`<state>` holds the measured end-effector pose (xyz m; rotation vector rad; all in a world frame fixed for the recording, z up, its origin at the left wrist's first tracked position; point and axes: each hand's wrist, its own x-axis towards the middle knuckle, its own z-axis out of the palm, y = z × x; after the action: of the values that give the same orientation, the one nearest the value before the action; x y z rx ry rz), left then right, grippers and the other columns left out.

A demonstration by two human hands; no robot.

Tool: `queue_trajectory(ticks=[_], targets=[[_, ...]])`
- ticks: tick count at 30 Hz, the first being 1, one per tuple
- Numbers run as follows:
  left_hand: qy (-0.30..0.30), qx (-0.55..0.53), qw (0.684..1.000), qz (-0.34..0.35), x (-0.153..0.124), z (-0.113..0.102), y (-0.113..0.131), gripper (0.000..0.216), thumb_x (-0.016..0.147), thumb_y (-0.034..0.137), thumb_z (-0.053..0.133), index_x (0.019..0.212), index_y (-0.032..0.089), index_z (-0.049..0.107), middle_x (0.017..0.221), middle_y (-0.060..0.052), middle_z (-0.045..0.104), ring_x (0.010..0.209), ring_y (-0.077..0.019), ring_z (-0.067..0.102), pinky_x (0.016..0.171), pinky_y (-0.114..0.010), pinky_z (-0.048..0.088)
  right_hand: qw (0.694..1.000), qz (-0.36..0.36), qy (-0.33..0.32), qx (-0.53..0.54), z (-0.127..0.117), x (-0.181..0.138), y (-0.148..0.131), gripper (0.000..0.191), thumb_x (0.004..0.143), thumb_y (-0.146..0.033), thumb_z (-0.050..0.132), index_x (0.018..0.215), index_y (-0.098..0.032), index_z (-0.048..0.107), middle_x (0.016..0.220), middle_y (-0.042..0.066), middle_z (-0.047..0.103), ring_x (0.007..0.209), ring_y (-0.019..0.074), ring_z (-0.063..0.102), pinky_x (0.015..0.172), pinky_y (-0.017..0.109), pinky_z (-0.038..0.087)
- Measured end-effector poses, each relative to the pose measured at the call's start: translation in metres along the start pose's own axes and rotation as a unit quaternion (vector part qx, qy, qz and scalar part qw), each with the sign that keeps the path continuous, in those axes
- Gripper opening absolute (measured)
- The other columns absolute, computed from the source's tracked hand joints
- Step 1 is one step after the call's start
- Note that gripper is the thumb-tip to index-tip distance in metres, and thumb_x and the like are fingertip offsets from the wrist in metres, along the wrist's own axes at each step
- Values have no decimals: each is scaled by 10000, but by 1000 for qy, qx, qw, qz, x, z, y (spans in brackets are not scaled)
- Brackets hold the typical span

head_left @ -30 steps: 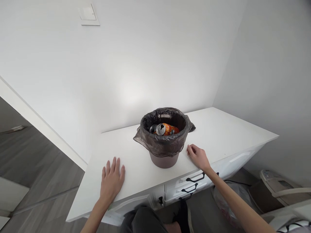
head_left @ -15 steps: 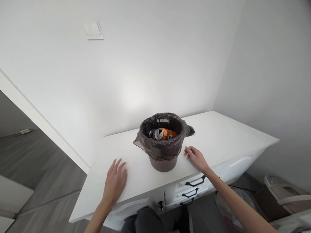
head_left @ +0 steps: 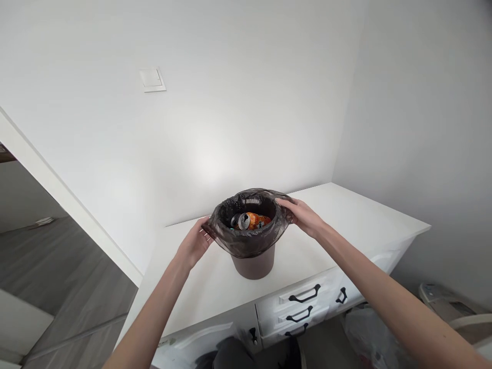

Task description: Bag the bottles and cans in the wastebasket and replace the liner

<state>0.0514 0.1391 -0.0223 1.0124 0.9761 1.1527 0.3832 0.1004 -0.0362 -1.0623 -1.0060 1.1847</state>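
A brownish trash bin [head_left: 253, 268] stands upright on the white cabinet top, lined with a dark see-through garbage bag [head_left: 242, 247] folded over its rim. Inside lie an orange drink can [head_left: 254, 221] and other items I can only partly make out. My left hand [head_left: 195, 244] is at the bag's left edge, with the bag's corner between thumb and fingers. On the other side, my right hand [head_left: 302, 214] holds the bag's right edge, thumb on top and fingers partly behind the film.
The white cabinet [head_left: 365, 220] has drawers with black handles [head_left: 305, 293] at the front. A light switch [head_left: 152, 79] is on the wall behind. At lower right are a clear plastic bag [head_left: 369, 333] and a beige appliance or container [head_left: 446, 305] on the floor.
Both hands have risen from beside the bin to the garbage bag's edges and taken hold of them. The bag's right side is now drawn outward. The view has tilted slightly.
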Motion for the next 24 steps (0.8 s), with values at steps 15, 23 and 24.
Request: queue_trajectory(ticks=[15,23,24], targets=[[199,-6,943,267,-40,41,86,279,633,121,774,744,207,533,684,63,552,609,-84,504,571,-206,489,975,-153,157,30,1,-43,-79,326,759,-250,739,745,-260,414,488,-93,460,435,99,416,390,206,335],[290,-1,926,242,-50,35,82,254,716,141,737,857,220,541,836,31,592,689,-119,594,575,-245,519,962,-129,239,36,-18,-57,-61,251,777,-217,702,674,-225,473,679,-30,573,596,101,538,467,188,414],[293,-14,928,228,-50,33,79,269,720,121,729,879,223,538,828,35,588,675,-110,575,580,-242,516,961,-117,244,53,-20,-59,-56,221,769,-209,695,675,-220,495,705,-25,576,609,99,542,474,188,425]])
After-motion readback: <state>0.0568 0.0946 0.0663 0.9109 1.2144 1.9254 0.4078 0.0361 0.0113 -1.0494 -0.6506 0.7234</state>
